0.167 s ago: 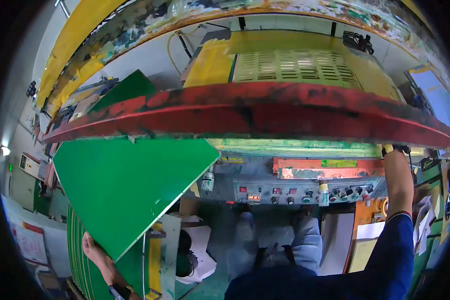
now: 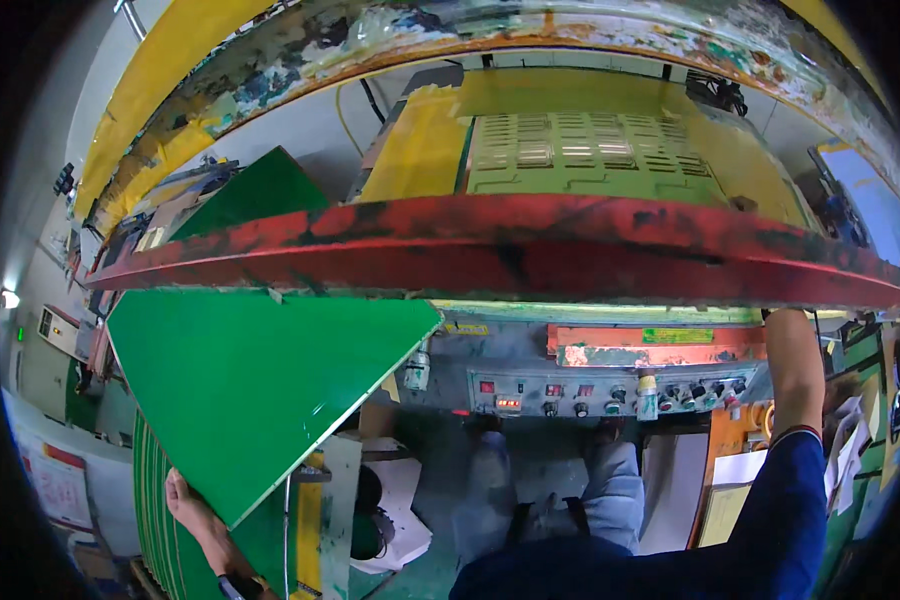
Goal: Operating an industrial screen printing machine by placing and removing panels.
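A glossy green panel [image 2: 270,390] with a pale edge lies tilted at the left, its far part passing beneath the red frame bar [image 2: 510,250]. My left hand [image 2: 192,508] is closed on the panel near its lowest corner, with the fingers partly behind it. On the right, my right forearm [image 2: 798,375] reaches up to the underside of the red bar. The bar hides that hand and its fingers, so what it touches is not visible. Past the bar lies a yellowish-green printing screen [image 2: 590,150] with rows of slots.
A grey control panel [image 2: 610,393] with knobs and switches runs below the bar, under an orange ledge [image 2: 660,345]. Another green panel [image 2: 255,195] stands beyond the bar at left. A stack of green panels [image 2: 155,500] stands lower left. A paint-stained beam [image 2: 450,55] crosses the top.
The red bar has come slightly lower in the picture, showing more of the screen behind it and covering more of my right hand. My left hand keeps its hold on the green panel.
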A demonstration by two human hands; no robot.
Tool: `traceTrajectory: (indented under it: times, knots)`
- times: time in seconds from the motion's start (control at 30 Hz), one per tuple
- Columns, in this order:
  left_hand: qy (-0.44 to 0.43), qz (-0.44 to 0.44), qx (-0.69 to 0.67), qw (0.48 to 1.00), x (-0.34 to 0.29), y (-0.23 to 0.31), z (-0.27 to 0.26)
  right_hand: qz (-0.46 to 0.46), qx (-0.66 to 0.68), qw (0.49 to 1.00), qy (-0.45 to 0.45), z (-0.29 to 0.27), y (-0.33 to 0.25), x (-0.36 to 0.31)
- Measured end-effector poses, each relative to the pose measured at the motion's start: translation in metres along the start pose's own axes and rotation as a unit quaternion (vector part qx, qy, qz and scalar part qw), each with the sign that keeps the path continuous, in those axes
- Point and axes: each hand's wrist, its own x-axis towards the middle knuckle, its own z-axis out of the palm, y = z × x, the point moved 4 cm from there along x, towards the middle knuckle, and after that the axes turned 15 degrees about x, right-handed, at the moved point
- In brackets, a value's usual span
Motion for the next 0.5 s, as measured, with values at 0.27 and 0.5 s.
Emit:
traceTrajectory:
  times: [0.27, 0.5]
  knots:
    - [0.0, 0.001, -0.001, 1.0, -0.005, 0.004, 0.004, -0.011, -0.002, 1.0, -0.01, 0.002, -0.014, 0.014]
    - [0.002, 0.017, -0.026, 1.0, -0.006, 0.0, 0.003, -0.008, 0.006, 1.0, -0.026, 0.009, -0.019, 0.022]
